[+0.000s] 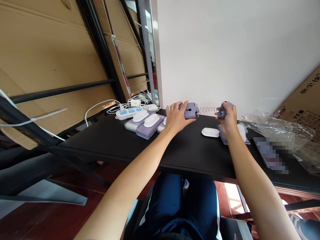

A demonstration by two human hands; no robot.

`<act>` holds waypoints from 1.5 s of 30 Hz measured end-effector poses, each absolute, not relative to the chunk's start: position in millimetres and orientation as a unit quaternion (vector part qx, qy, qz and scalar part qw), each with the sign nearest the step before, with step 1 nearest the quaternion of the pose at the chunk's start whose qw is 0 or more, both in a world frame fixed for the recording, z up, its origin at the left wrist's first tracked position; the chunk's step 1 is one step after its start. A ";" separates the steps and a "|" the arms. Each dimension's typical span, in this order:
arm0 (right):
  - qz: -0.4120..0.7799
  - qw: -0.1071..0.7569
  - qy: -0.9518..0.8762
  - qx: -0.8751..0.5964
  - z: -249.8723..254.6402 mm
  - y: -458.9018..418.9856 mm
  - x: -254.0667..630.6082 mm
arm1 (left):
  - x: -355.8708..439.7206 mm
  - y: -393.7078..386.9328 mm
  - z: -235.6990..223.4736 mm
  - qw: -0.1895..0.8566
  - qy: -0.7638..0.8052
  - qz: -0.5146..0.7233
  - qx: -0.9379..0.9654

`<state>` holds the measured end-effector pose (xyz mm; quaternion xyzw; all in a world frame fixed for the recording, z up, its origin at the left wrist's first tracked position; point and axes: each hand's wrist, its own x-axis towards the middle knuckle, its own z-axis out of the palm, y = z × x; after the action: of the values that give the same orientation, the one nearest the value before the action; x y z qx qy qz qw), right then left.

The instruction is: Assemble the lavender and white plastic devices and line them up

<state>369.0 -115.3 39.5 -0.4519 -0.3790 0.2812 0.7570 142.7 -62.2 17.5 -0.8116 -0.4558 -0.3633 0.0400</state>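
Observation:
My left hand point(178, 117) grips a purple box-shaped device point(191, 110) on the black table point(120, 143). A thin coiled cord point(208, 109) stretches from it to a small purple handpiece point(223, 111), which my right hand point(227, 120) holds closed in its fingers just above the table. A white oval cap point(210, 132) lies on the table between my hands. A flat purple piece point(223, 137) lies under my right wrist, partly hidden.
Left of my hands lie more purple devices with white oval tops point(147, 125), a white power strip point(130, 112) and white cables point(100, 105). Clear plastic wrap point(277, 130) and a cardboard box point(303, 103) sit at right. A white wall stands behind; cardboard sheets lean at left.

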 end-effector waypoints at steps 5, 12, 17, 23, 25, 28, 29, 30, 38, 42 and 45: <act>0.255 0.759 -0.380 -0.464 41.6 -118.4 361.1 | 143.3 -61.9 15.3 0.042 -0.451 -0.367 -0.812; 0.233 0.733 -0.434 -0.469 36.3 -118.1 350.7 | 143.8 -64.0 15.5 0.043 -0.451 -0.366 -0.813; 0.253 0.705 -0.461 -0.475 39.7 -122.3 348.9 | 143.6 -64.0 16.1 0.043 -0.457 -0.366 -0.809; 0.260 0.705 -0.455 -0.479 38.9 -121.7 344.2 | 145.8 -66.7 14.4 0.057 -0.438 -0.363 -0.821; 0.279 0.691 -0.459 -0.484 30.6 -116.4 335.9 | 149.0 -69.6 12.4 0.057 -0.427 -0.361 -0.827; 0.250 0.676 -0.474 -0.506 15.3 -107.9 323.2 | 154.5 -74.4 9.6 0.059 -0.412 -0.349 -0.840; 0.227 0.675 -0.480 -0.513 11.2 -105.7 320.4 | 155.9 -75.7 8.9 0.061 -0.409 -0.344 -0.843; 0.209 0.674 -0.485 -0.517 8.0 -104.2 318.8 | 157.0 -76.6 8.5 0.064 -0.408 -0.340 -0.845; 0.175 0.678 -0.492 -0.517 9.9 -105.0 324.3 | 157.3 -75.3 7.8 0.063 -0.409 -0.346 -0.842; 0.137 0.674 -0.506 -0.520 10.8 -106.4 325.6 | 158.5 -75.0 6.6 0.067 -0.405 -0.340 -0.846; 0.125 0.665 -0.514 -0.527 11.6 -107.7 327.1 | 158.7 -75.3 6.6 0.066 -0.405 -0.341 -0.846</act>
<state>327.1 -107.7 11.6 -0.5272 -0.5138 0.1251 0.6652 158.7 -75.3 6.6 -0.8459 -0.4049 -0.3408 0.0659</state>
